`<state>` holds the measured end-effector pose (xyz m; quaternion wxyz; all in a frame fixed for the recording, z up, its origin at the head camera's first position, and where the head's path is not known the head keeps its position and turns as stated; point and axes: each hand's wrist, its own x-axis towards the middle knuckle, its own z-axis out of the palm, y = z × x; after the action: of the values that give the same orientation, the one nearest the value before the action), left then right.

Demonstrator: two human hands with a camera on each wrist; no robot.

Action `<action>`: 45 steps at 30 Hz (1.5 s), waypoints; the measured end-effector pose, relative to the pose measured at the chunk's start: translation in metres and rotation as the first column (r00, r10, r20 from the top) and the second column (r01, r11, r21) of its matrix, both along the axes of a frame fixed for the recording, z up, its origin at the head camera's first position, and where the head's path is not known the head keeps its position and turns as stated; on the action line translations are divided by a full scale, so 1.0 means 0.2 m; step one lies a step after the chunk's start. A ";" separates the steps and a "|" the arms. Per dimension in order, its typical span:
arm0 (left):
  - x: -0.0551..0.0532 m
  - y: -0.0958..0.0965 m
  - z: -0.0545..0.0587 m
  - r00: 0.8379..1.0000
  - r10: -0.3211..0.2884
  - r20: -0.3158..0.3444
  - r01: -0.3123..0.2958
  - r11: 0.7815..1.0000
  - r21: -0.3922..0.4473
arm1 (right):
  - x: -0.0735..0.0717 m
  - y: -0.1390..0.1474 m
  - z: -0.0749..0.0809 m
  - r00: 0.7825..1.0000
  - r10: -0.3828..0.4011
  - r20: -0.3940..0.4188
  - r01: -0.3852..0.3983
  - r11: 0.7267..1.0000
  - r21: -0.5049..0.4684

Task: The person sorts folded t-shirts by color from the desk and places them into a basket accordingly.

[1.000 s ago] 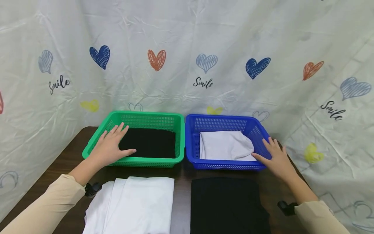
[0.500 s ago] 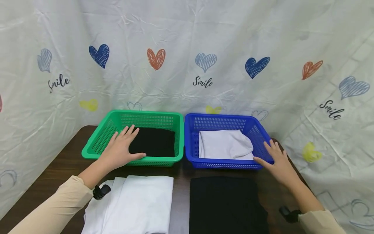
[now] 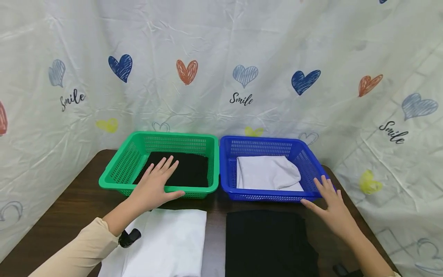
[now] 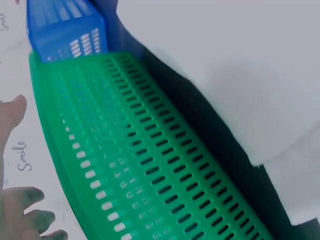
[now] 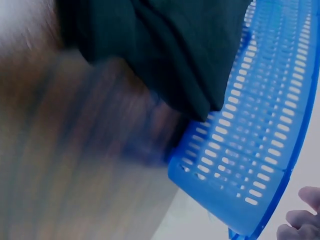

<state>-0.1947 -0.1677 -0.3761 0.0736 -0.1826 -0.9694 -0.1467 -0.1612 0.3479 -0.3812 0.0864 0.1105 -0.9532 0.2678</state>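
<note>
My left hand (image 3: 155,189), fingers spread, hovers over the near rim of the green basket (image 3: 214,161). Inside that basket lies a folded black cloth (image 3: 188,169). On the other side, my right hand (image 3: 333,207) is held with spread fingers by the near right corner of the blue basket (image 3: 226,169), which contains a folded white cloth (image 3: 264,171). Neither hand holds anything. Fingers of the left hand (image 4: 22,210) show at the edge of the left wrist view. A larger white folded cloth (image 3: 173,242) lies in front of the green basket, and a black folded cloth (image 3: 268,242) in front of the blue one.
Both baskets stand side by side at the back of a dark brown wooden table (image 3: 65,215). Behind and around it hangs a white curtain (image 3: 214,34) printed with hearts and the word Smile. A black wrist camera (image 3: 129,237) sits below the left hand.
My left hand has moved right and toward me, from the basket's left part to its near rim. My right hand has drawn back slightly toward me. Baskets and cloths stay in place.
</note>
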 end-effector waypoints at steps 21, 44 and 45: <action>0.10 0.19 -0.01 0.995 -0.081 -0.051 0.081 0.997 0.004 | 0.20 -0.06 -0.06 1.000 -0.011 0.030 0.012 0.999 -0.031; 0.23 0.33 -0.09 0.985 -0.170 0.026 0.170 0.985 0.028 | 0.30 -0.19 -0.08 0.989 0.021 0.145 -0.010 0.997 -0.074; 0.23 0.34 -0.09 0.985 -0.170 0.026 0.170 0.985 0.030 | 0.30 -0.19 -0.08 0.989 0.019 0.143 -0.009 0.997 -0.075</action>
<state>-0.1488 -0.1006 -0.3943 0.0493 -0.2615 -0.9491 -0.1685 -0.1018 0.3103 -0.3970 0.0196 0.0942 -0.9455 0.3111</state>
